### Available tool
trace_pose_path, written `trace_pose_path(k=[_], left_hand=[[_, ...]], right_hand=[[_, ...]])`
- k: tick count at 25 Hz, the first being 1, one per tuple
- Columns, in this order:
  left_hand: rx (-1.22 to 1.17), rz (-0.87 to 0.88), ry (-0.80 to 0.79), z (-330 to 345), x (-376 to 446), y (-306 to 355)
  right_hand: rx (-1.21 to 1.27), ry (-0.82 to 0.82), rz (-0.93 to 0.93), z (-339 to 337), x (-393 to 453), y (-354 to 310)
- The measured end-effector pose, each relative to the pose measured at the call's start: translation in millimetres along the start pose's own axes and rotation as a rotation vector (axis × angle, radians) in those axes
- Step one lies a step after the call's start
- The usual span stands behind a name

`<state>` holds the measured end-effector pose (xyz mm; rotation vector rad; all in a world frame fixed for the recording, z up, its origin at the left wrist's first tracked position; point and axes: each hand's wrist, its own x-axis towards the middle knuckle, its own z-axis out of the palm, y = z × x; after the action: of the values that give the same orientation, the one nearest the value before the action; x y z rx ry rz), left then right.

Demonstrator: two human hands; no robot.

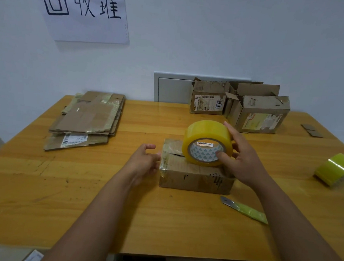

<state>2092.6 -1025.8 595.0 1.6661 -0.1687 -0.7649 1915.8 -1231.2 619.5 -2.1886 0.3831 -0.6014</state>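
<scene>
A small brown cardboard box (194, 175) lies on the wooden table (121, 208) in front of me, its top flaps closed. On top of it stands a large roll of yellow packing tape (204, 132) on its edge. My right hand (244, 158) grips the roll, thumb hooked into the core and fingers over the outer side. My left hand (144, 161) rests against the box's left end with relaxed fingers, holding nothing.
A green-handled utility knife (245, 210) lies just right of the box. A second tape roll (335, 169) sits at the right edge. Flattened cartons (88, 118) are stacked at far left; two open boxes (240, 104) stand at the back right.
</scene>
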Motion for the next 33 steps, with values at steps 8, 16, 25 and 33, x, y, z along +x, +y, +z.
trace_pose_path(k=[8,16,25,33], left_hand=[[0.13,0.342,0.115,24.1,-36.6,-27.1],[0.4,0.415,0.088,13.3,-27.8,-23.0],[0.843,0.691,0.107,17.1,-0.9,-9.6],[1.012,0.649,0.118,15.6,1.8,-6.5]], right_hand=[[0.128,0.128,0.058,25.1,-11.7,11.3],[0.232,0.031,0.072,43.7,16.0,5.4],[0.02,-0.039,0.115,31.8,26.0,-5.3],[0.089,0.186,0.188,-8.1,29.3,-1.3]])
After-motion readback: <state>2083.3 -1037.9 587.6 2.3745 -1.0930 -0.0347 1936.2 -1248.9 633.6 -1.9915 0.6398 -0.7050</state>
